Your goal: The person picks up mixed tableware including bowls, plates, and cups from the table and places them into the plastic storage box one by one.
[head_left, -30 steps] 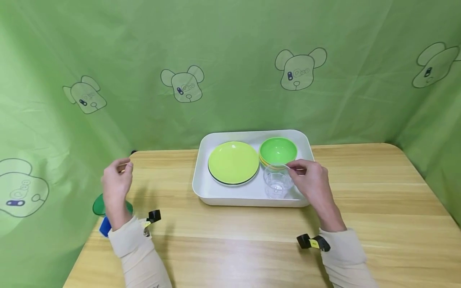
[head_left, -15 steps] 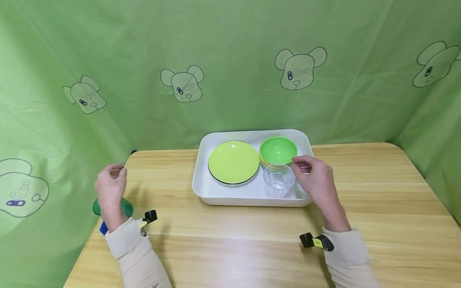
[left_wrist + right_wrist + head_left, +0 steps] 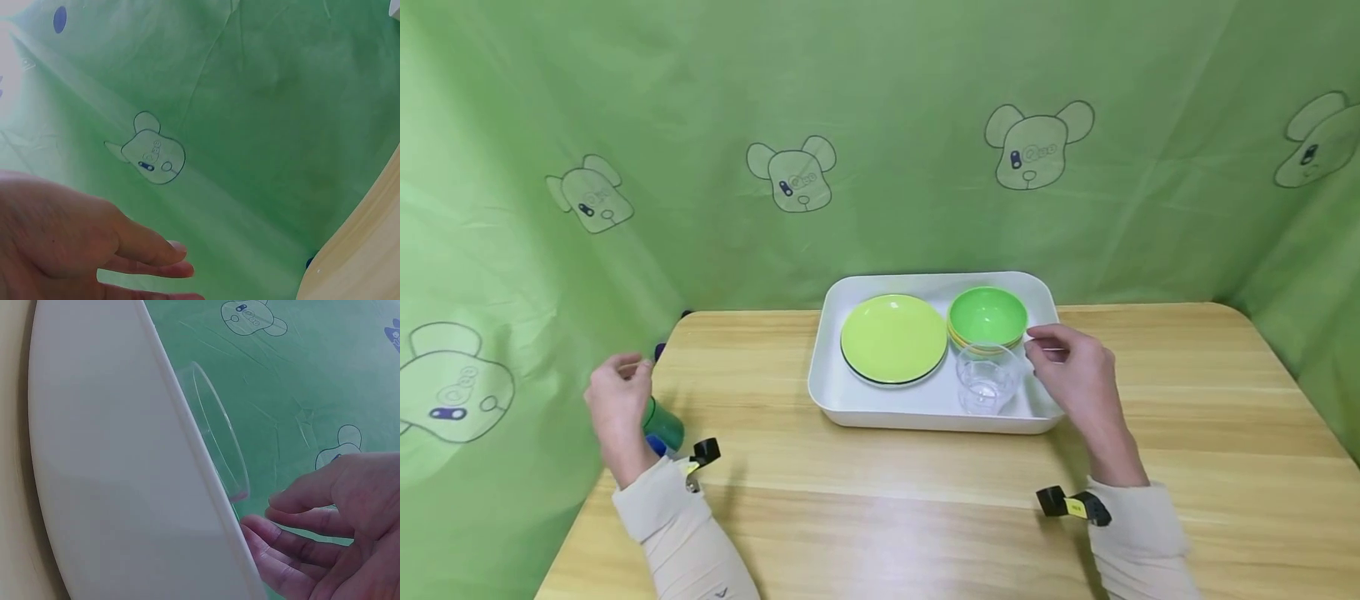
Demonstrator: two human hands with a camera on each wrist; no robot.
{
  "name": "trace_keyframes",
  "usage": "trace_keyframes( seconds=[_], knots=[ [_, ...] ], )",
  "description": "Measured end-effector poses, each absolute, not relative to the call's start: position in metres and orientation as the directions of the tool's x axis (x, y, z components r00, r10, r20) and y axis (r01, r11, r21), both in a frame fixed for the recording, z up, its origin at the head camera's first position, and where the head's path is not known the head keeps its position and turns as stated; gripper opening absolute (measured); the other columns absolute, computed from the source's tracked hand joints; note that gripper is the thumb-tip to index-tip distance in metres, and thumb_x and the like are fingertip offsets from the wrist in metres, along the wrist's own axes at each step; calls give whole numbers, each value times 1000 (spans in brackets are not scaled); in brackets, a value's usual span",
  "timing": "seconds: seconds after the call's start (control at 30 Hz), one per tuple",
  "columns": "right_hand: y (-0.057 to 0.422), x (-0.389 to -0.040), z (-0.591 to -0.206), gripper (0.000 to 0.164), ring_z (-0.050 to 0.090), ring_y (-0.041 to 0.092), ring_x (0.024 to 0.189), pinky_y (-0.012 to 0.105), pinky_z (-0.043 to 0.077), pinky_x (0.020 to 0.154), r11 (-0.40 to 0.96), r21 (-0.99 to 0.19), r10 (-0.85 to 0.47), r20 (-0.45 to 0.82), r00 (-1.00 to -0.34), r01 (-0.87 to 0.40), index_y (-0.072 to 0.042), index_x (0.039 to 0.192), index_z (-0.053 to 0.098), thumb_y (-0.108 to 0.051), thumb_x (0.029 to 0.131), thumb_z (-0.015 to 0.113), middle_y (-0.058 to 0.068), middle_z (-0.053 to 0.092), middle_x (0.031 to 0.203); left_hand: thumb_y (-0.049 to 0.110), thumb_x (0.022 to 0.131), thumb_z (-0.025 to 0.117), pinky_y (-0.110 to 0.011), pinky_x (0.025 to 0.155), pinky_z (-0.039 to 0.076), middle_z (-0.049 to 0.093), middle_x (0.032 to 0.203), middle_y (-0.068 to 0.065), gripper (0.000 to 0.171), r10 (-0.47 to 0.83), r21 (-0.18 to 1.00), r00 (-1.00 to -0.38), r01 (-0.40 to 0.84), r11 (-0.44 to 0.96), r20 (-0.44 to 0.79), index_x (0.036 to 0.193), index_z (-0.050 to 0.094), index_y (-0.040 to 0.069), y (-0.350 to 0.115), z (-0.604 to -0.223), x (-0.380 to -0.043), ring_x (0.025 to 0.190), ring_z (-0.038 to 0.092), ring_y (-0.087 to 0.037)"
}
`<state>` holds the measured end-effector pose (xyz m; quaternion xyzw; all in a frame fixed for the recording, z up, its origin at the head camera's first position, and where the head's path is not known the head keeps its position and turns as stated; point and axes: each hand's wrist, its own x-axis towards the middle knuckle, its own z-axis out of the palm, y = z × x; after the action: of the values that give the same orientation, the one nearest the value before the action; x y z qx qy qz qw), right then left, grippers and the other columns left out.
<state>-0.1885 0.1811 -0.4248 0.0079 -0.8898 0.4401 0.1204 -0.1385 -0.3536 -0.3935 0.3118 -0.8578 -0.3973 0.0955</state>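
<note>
A clear plastic cup (image 3: 987,385) stands upright in the white tray (image 3: 925,422), in front of stacked bowls with a green one (image 3: 988,315) on top. My right hand (image 3: 1075,373) hovers just right of the cup, apart from it, with fingers loosely bent and nothing held. In the right wrist view, the cup's rim (image 3: 230,434) shows above the tray wall (image 3: 125,450), a small gap from the fingertips. Over the table's left side, my left hand (image 3: 617,408) is in the air, fingers relaxed and holding nothing. Beside and partly behind it lies a dark green cup (image 3: 665,427).
A yellow-green plate (image 3: 893,338), atop a dark-rimmed one, fills the tray's left part. A blue object (image 3: 657,445) shows partly beside the green cup. Green printed cloth (image 3: 895,225) hangs behind the wooden table (image 3: 880,508) and along its sides.
My right hand has let go of the clear cup's rim and drawn away to the right. The left hand has moved left and a little nearer. The view has shifted slightly.
</note>
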Motion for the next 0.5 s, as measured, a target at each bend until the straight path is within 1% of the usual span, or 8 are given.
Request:
trace_keyframes(
  seconds=[0.1,0.17,0.23,0.3,0.37,0.4,0.43,0.5],
  knots=[
    [184,-188,-426,27,71,36,94,6,52,63,604,-789,98,214,-972,-112,4,120,72,-8,96,67,25,72,107,28,107,47,-64,110,40,52,147,-27,50,-612,722,-781,-496,483,-127,151,47,2,-358,-393,-137,130,52,-47],
    [186,-188,-427,27,71,32,91,8,54,62,602,-791,101,212,-972,-110,4,120,72,-8,96,67,25,72,106,30,108,46,-65,111,37,51,148,-26,52,-608,704,-780,-516,487,-151,152,46,2,-360,-393,-136,132,50,-48],
    [188,-189,-427,27,70,23,86,9,55,61,604,-790,105,211,-972,-106,4,119,72,-8,96,67,25,73,105,31,107,46,-65,111,36,51,148,-27,52,-599,687,-784,-526,501,-163,151,47,2,-362,-392,-134,133,49,-48],
    [189,-189,-427,26,68,12,81,10,55,61,609,-787,110,209,-972,-100,3,118,73,-9,96,67,23,73,104,28,106,45,-63,110,39,52,146,-28,51,-586,677,-792,-526,515,-170,149,49,0,-364,-391,-133,132,49,-48],
    [189,-190,-426,26,63,1,77,11,56,62,611,-786,112,205,-972,-96,3,118,73,-9,96,67,22,74,103,23,105,44,-59,105,44,53,144,-28,48,-575,664,-798,-530,528,-180,146,52,-2,-366,-391,-131,130,51,-47],
    [189,-190,-425,26,61,-3,76,12,56,62,610,-787,111,202,-973,-94,3,118,73,-9,96,67,22,73,103,20,104,43,-56,99,47,54,144,-29,47,-570,657,-800,-533,533,-187,144,53,-2,-367,-391,-130,126,52,-46],
    [189,-190,-425,26,59,-5,74,12,57,62,608,-789,109,198,-974,-92,3,118,73,-9,96,66,22,73,103,17,102,42,-53,91,51,54,143,-29,47,-567,650,-800,-538,537,-195,143,55,-2,-369,-391,-129,117,57,-44],
    [188,-191,-424,26,58,-8,73,13,57,62,601,-794,106,194,-975,-92,4,119,72,-8,96,66,23,73,104,12,99,41,-47,84,49,54,144,-28,48,-559,638,-798,-554,535,-223,142,56,-2,-371,-391,-127,114,55,-40]
  ],
)
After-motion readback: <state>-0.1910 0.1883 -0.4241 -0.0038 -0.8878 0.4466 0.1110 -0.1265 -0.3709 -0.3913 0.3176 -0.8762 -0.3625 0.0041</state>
